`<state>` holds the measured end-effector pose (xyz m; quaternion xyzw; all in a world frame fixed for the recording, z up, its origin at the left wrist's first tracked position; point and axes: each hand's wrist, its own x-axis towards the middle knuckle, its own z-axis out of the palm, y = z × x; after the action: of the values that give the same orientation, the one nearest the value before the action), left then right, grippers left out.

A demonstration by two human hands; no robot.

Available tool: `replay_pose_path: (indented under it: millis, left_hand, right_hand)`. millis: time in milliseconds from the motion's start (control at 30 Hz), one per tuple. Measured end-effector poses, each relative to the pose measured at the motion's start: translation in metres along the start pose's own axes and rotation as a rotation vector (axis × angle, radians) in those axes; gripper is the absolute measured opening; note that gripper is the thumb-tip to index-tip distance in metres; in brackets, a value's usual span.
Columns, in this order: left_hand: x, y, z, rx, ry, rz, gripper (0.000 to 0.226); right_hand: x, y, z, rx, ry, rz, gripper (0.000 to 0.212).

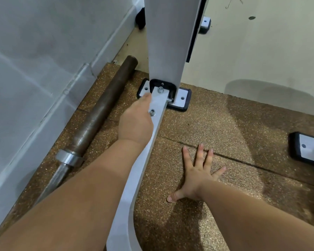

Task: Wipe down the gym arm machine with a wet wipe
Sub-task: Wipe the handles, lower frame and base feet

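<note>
At the base of the gym arm machine (168,51), where its low grey rail (159,104) meets the black bracket (173,87), the left hand (136,122) lies against the rail's left flank. The thumb rests by the top edge; the fingers are hidden behind the metal, so its grasp cannot be determined. Two bolts (152,112) sit in the rail just beside this hand. The right hand (198,176) is released (palm down, fingers spread) flat on the speckled brown floor mat (225,133), right of the rail and apart from it. A white foot plate (183,98) anchors the bracket. A rusty barbell (101,109) lies along the grey wall (34,69), left of the rail.
</note>
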<state>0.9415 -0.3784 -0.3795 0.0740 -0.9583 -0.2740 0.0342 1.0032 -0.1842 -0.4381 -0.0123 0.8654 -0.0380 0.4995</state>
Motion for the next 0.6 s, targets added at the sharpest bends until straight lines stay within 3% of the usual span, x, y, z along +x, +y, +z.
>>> replay_pose_path:
  millis: [100,267,433,600]
  left_hand:
    - [0.006,0.014,0.01,0.244,-0.275,0.161,0.056]
    - [0.004,-0.002,0.004,0.754,-0.391,0.303,0.084]
    - [0.035,0.028,0.012,0.737,-0.457,0.199,0.102]
    - [0.016,0.016,0.012,0.851,-0.495,0.406,0.096]
  right_hand:
    - [0.0,0.0,0.0,0.005,0.005,0.001,0.172]
    - [0.0,0.001,0.0,0.012,0.002,-0.01,0.171]
    - [0.0,0.002,0.0,0.015,-0.008,-0.017,0.17]
    - [-0.001,0.002,0.0,0.015,-0.004,-0.019,0.17]
